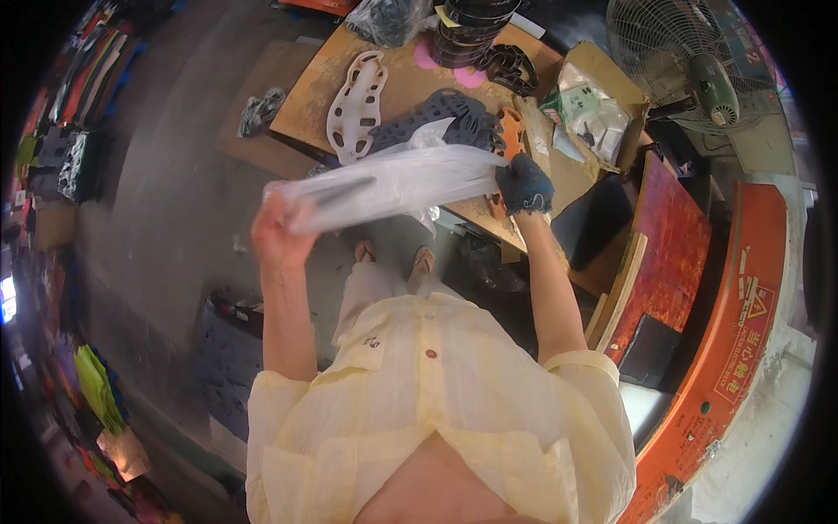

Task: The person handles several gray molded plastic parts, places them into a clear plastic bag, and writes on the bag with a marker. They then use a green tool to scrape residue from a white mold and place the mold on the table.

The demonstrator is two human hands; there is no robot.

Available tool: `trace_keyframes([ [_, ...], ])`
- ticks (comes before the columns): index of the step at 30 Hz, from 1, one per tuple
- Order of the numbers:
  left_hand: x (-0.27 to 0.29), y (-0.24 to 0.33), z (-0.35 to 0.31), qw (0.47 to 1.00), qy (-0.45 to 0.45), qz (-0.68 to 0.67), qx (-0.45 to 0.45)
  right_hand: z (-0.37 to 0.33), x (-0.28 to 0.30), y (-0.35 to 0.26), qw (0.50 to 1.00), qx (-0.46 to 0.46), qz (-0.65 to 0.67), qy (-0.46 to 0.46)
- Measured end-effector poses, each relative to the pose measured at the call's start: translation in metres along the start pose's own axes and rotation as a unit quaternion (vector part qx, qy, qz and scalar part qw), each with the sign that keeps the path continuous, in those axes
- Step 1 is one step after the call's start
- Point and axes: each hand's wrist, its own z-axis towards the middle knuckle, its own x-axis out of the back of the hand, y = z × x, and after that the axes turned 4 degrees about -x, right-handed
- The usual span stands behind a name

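A translucent white plastic bag (397, 185) is stretched sideways in front of me, at the near edge of a wooden table (305, 96). My bare left hand (284, 229) grips its left end, slightly blurred. At the other end, my right hand (525, 185), in a dark glove, is closed on the bag. Just beyond the bag lie dark grey perforated pieces (449, 118), shaped like shoe soles or uppers, partly hidden by it. A white perforated sole-shaped piece (356, 105) rests to their left. An orange piece with holes (510, 131) lies close to my right hand.
Black stacked pieces (476, 31) and pink discs (425, 56) stand at the table's far side. An open cardboard box (630, 118) with plastic packaging sits right, near a large fan (711, 83). A red board (668, 253) and orange machine frame (751, 306) border my right side.
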Motion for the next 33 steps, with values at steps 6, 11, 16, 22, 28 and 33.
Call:
trace_keyframes([
  [6,0.022,0.014,0.06,0.613,0.076,0.78,0.096,0.026,-0.013,-0.032,0.915,-0.125,0.382,-0.047],
  [11,0.014,0.018,0.103,0.603,-0.183,0.775,-0.034,0.005,-0.039,-0.112,0.965,-0.036,0.254,-0.051],
  [16,0.033,-0.005,0.134,0.643,-0.216,0.733,-0.057,-0.015,-0.054,-0.175,0.921,-0.143,0.353,-0.079],
  [22,0.096,0.04,0.2,0.679,-0.103,0.726,-0.041,-0.052,-0.09,-0.152,0.873,-0.102,0.444,-0.175],
  [28,0.064,0.109,0.269,0.428,-0.136,0.887,-0.108,-0.051,-0.146,-0.046,0.789,-0.468,0.397,0.028],
  [33,0.044,-0.005,0.281,0.46,-0.347,0.793,0.197,-0.032,-0.175,-0.029,0.807,-0.432,0.403,0.004],
])
